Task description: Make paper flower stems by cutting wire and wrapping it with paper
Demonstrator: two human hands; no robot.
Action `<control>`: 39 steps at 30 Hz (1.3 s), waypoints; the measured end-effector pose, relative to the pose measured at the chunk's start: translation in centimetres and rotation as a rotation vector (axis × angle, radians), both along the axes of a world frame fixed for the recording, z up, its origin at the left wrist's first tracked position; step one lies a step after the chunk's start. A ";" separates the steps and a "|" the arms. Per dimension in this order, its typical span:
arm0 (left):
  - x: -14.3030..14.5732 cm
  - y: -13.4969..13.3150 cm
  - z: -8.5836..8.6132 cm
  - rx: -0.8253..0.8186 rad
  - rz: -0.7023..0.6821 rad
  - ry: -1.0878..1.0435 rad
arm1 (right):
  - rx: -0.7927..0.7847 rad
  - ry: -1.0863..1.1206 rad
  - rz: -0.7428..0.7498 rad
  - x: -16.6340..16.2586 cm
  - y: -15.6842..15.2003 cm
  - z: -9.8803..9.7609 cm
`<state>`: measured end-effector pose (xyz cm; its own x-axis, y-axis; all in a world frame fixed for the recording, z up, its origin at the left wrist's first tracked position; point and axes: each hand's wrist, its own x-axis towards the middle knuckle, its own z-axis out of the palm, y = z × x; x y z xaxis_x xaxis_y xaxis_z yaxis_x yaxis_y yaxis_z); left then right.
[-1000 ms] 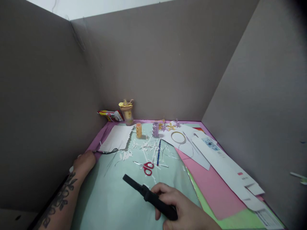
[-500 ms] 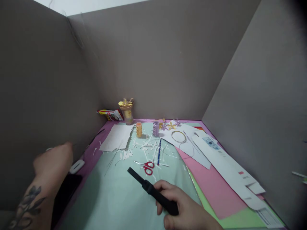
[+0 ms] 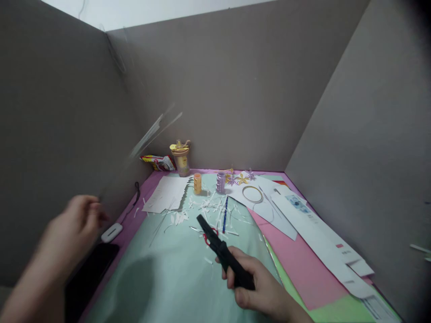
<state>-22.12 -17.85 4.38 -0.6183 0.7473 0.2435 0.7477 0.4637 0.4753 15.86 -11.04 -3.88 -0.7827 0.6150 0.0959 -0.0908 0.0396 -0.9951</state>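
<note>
My right hand is wrapped around the thick handle of a black tool with a narrow, flat front end. That end points up and left, partly covering the red-handled scissors on the mat. At the left, my left hand is raised near the grey wall, its fingers curled together and blurred; what they hold, if anything, I cannot make out. Pale, motion-smeared strips show in the air beyond it; whether they connect to the hand is unclear.
White paper scraps and a blue striped stick lie on the pale green mat. Behind are an orange cylinder, a purple cylinder and a cup. A phone-like black slab lies left; pink sheets lie right.
My left hand has turned and its forearm has shifted, and pale streaks have appeared in the air. The black tool has swung more upright, its tip moving up and right over the scissors.
</note>
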 end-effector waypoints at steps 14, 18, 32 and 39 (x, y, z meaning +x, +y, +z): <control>11.1 4.6 -9.9 0.497 -0.576 -1.087 | -0.054 0.072 -0.172 0.4 0.8 -0.6; 10.9 4.9 -11.3 0.492 -0.505 -1.021 | -0.052 0.066 -0.151 0.3 0.7 -0.6; 10.3 4.8 -12.1 0.449 -0.604 -0.769 | -0.051 0.051 -0.139 0.3 0.8 -0.8; 10.4 4.7 -11.5 0.515 -0.581 -0.905 | -0.054 0.036 -0.144 0.2 0.8 -0.7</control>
